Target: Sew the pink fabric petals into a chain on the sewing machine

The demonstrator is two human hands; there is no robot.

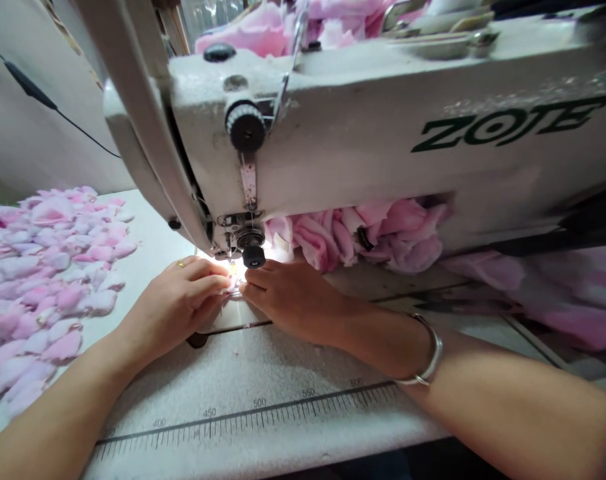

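Both hands meet under the lit needle area of a white sewing machine (pixel 343 133). My left hand (pixel 175 300) lies just left of the presser foot, fingers pressed together on a small bright piece at the plate. From the right, my right hand (pixel 295 297) reaches in with its fingers curled close to the same spot. What its fingertips hold is washed out by the lamp and partly hidden. Behind my right hand, bunched pink fabric (pixel 327 240) fills the space under the machine arm.
Many pink and white fabric petals (pixel 47 267) cover the table's left side. More pink fabric (pixel 557 293) lies at the right. A ruler scale (pixel 263 415) runs along the front edge. Pink cloth (pixel 253 30) sits behind the machine; a cable (pixel 30 85) hangs at upper left.
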